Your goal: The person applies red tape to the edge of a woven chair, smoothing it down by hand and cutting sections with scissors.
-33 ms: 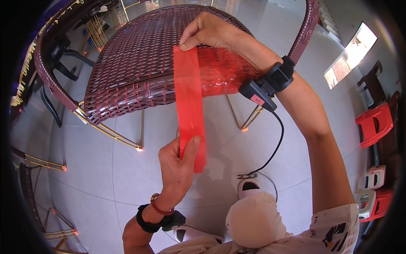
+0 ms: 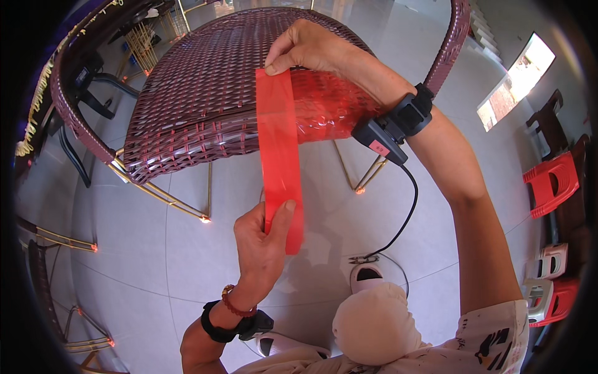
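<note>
A long band of thin red plastic sheet [image 2: 278, 143] hangs over the front edge of a brown woven chair seat [image 2: 199, 81]. Its upper end is pinched between the thumb and fingers of my right hand [image 2: 305, 47], above the seat. Lower down, in front of the seat edge, my left hand [image 2: 261, 234] grips the band with the thumb on top; the tail hangs just past it. To the right of the band, crinkled see-through red plastic [image 2: 327, 106] lies over the weave, partly under my right forearm. Whether it joins the band I cannot tell.
Woven armrests rise on both sides of the seat, above gold metal legs [image 2: 205, 219]. A black cable [image 2: 411, 212] runs from my right wrist device to the floor, beside small snips [image 2: 363, 259] near my shoe. Red and white stools [image 2: 551, 184] stand at the right.
</note>
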